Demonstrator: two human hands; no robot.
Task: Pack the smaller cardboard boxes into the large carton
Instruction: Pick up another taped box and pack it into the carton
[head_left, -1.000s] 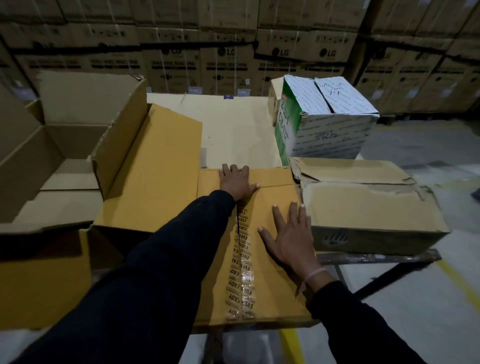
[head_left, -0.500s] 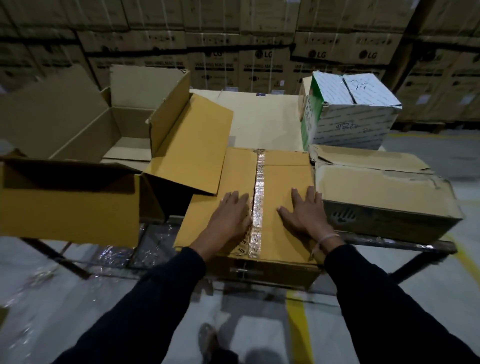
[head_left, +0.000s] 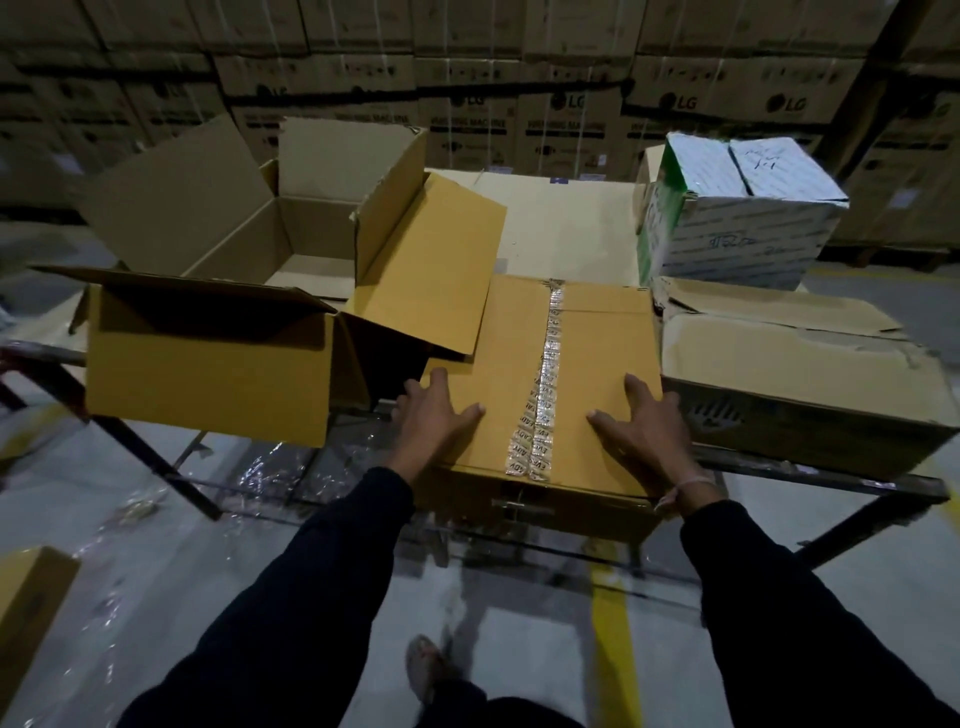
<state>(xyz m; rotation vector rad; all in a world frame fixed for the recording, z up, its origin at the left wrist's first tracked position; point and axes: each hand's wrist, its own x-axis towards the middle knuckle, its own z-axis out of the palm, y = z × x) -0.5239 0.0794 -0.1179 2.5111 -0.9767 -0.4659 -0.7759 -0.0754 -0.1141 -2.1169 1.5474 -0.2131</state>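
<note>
1. The fingers (head_left: 644, 400) of the right hand (head_left: 641, 436) are spread flat on top of the taped cardboard box (head_left: 597, 364), with the palm wrapped over its near right corner; nothing is clasped. The fingers of the left hand (head_left: 434, 415) are likewise splayed over the near left edge of the lid, some curling down the side.
2. The box is seen lying on the table (head_left: 571, 228), its near end jutting past the table's front rail, with a strip of printed tape (head_left: 543, 384) run down its middle seam.
3. The box is judged stiff and sealed, its smooth faces a little slippery; its weight cannot be read. A hold at the two near corners or under the overhanging base is judged soundest.
4. Just to the left, the large open carton (head_left: 249, 249) is found, one flap lying over the box's far left corner.
5. To the right, a worn brown box (head_left: 789, 374) and a white-and-green box (head_left: 743, 218) are set.
</note>
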